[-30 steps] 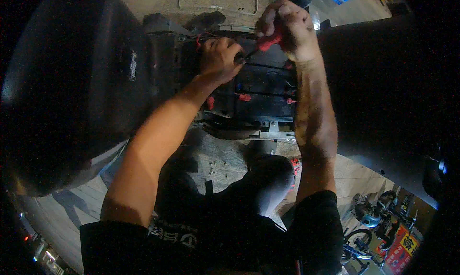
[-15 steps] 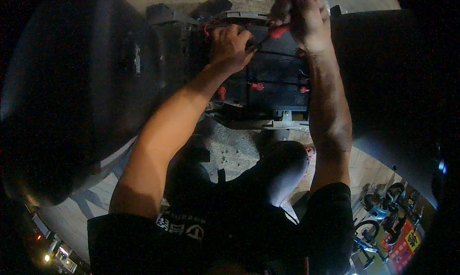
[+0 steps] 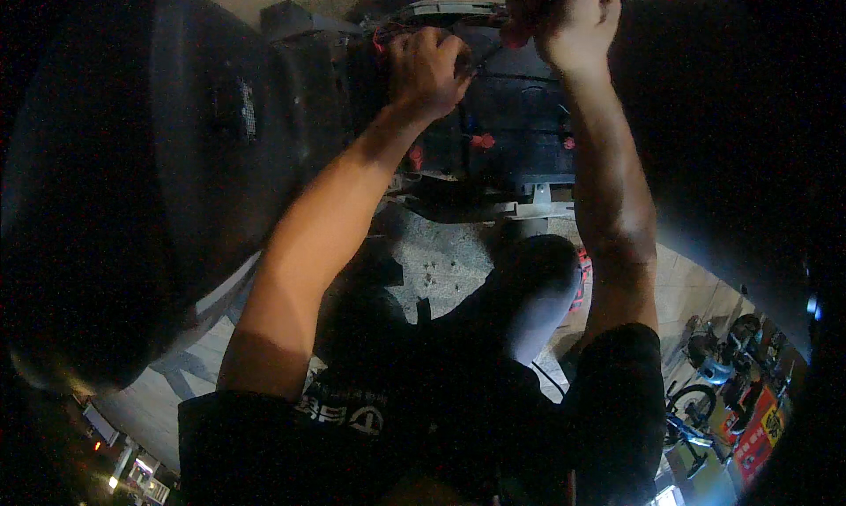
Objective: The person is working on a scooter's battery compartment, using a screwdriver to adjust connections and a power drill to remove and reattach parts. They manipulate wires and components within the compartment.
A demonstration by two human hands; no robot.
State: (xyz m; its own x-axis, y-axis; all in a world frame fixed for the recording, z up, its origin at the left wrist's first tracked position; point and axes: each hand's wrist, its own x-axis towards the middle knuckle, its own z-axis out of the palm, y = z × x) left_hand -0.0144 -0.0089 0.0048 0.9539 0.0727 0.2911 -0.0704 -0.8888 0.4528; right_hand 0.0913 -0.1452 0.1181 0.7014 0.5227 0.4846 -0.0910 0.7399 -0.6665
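We count 1 L hand (image 3: 429, 70) and 1 R hand (image 3: 579, 23), far; 1 red handle (image 3: 516, 35); 3 red fittings (image 3: 483, 141) betw. our 2 forearms (image 3: 304, 241); 1 rounded blk body (image 3: 189, 162), L; near R, 1 red sign (image 3: 752, 449), min. 2 bikes (image 3: 716, 372).

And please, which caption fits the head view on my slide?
Left hand at black blocks with red fittings; right hand holding a red handle.
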